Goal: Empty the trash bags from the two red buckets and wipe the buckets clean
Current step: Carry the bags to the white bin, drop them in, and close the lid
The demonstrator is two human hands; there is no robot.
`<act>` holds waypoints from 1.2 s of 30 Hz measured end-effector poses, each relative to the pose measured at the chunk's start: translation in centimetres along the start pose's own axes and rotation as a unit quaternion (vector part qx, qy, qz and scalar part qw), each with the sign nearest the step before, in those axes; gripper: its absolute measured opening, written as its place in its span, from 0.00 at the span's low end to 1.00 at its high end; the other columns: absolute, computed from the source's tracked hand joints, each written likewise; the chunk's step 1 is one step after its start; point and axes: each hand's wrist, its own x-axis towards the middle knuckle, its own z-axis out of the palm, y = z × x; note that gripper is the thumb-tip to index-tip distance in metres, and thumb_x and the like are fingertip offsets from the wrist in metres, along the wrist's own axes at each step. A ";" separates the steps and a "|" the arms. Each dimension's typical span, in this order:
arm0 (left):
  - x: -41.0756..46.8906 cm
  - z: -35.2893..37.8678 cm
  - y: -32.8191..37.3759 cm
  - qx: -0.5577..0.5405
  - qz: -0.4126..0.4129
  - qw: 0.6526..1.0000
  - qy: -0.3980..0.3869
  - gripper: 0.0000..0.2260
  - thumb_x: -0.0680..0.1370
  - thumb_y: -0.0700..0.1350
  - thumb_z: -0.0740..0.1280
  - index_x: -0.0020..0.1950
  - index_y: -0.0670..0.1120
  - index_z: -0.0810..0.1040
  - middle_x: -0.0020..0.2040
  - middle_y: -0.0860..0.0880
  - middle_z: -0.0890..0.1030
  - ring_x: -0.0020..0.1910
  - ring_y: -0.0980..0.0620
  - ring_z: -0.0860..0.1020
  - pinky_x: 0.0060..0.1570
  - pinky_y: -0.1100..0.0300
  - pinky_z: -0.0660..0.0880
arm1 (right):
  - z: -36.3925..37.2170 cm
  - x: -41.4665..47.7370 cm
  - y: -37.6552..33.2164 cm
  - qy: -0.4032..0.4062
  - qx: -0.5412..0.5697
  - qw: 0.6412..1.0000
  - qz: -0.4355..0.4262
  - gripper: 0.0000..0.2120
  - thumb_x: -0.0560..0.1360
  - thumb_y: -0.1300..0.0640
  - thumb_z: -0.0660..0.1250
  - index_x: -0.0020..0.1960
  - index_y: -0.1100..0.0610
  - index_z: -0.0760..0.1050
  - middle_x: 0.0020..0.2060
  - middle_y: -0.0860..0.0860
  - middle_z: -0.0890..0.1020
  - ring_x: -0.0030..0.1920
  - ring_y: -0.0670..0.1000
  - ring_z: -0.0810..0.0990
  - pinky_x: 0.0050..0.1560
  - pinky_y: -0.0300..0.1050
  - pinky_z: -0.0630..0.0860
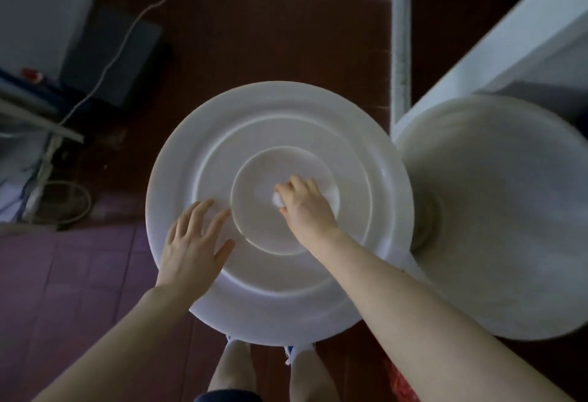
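I look straight down on a large white round surface with concentric rings [280, 115]; whether it is a lid or a bucket turned over I cannot tell. My right hand [305, 207] grips a small white wad of tissue or cloth [277, 199] and presses it on the raised centre disc. My left hand [194, 242] lies flat on the ring to the left, fingers spread. A second white round thing [496, 210], blurred, touches the first one on the right. A red patch [401, 382] shows at the bottom right, mostly hidden by my right arm.
White furniture [509, 35] stands at the right, close behind the second round thing. At the left are a dark box [121, 51], a white cable [127, 42] and a metal frame [38, 121]. The floor is dark red-brown tile. My feet [235, 366] are under the near rim.
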 end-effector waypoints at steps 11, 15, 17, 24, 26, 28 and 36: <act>0.5 18.0 -12.8 0.001 -0.020 0.997 -0.072 0.30 0.68 0.47 0.77 0.69 0.49 0.75 0.66 0.41 0.74 0.66 0.38 0.73 0.59 0.43 0.74 | 21.5 10.8 -1.5 -0.103 -0.065 0.991 -0.063 0.15 0.81 0.55 0.57 0.67 0.51 0.70 0.60 0.53 0.72 0.60 0.57 0.70 0.57 0.50 0.70; 4.0 28.3 -16.0 0.044 0.015 0.988 -0.151 0.29 0.76 0.53 0.68 0.76 0.53 0.65 0.74 0.46 0.65 0.74 0.44 0.63 0.69 0.50 0.65 | 31.5 14.4 2.9 -0.103 -0.097 0.989 -0.051 0.13 0.79 0.57 0.59 0.63 0.52 0.72 0.57 0.53 0.74 0.56 0.56 0.72 0.56 0.49 0.69; 5.6 33.2 -17.3 0.063 0.005 0.980 -0.187 0.29 0.80 0.55 0.60 0.79 0.55 0.54 0.78 0.50 0.56 0.76 0.48 0.55 0.70 0.52 0.60 | 35.9 16.0 5.0 -0.122 -0.117 0.984 -0.049 0.14 0.79 0.59 0.60 0.63 0.52 0.72 0.58 0.53 0.74 0.57 0.57 0.73 0.57 0.48 0.68; 8.6 38.2 -17.3 0.087 0.028 0.964 -0.251 0.31 0.81 0.54 0.58 0.80 0.55 0.47 0.79 0.48 0.50 0.76 0.48 0.56 0.68 0.51 0.65 | 40.9 16.2 8.8 -0.139 -0.014 0.990 0.033 0.18 0.78 0.61 0.63 0.67 0.57 0.72 0.62 0.56 0.73 0.64 0.59 0.71 0.59 0.52 0.72; 8.4 37.0 -16.2 0.080 0.030 0.962 -0.261 0.30 0.81 0.54 0.58 0.80 0.54 0.48 0.78 0.48 0.53 0.74 0.47 0.59 0.67 0.51 0.67 | 39.3 14.4 8.8 -0.150 -0.003 0.988 0.040 0.18 0.79 0.57 0.62 0.69 0.56 0.70 0.63 0.55 0.72 0.63 0.58 0.71 0.57 0.54 0.74; 7.9 34.9 -14.7 0.067 0.033 0.961 -0.265 0.29 0.81 0.53 0.58 0.79 0.54 0.49 0.78 0.48 0.55 0.73 0.47 0.61 0.67 0.50 0.67 | 36.8 12.0 8.6 -0.159 0.007 0.986 0.050 0.20 0.81 0.55 0.59 0.72 0.55 0.66 0.64 0.54 0.71 0.63 0.56 0.71 0.56 0.54 0.75; 5.3 23.0 -5.3 0.088 0.151 0.954 -0.243 0.27 0.82 0.52 0.57 0.79 0.53 0.51 0.73 0.48 0.62 0.68 0.48 0.66 0.62 0.53 0.70 | 24.4 -1.3 6.6 -0.068 0.099 0.981 0.150 0.19 0.80 0.54 0.60 0.70 0.57 0.68 0.60 0.54 0.75 0.59 0.55 0.74 0.55 0.50 0.76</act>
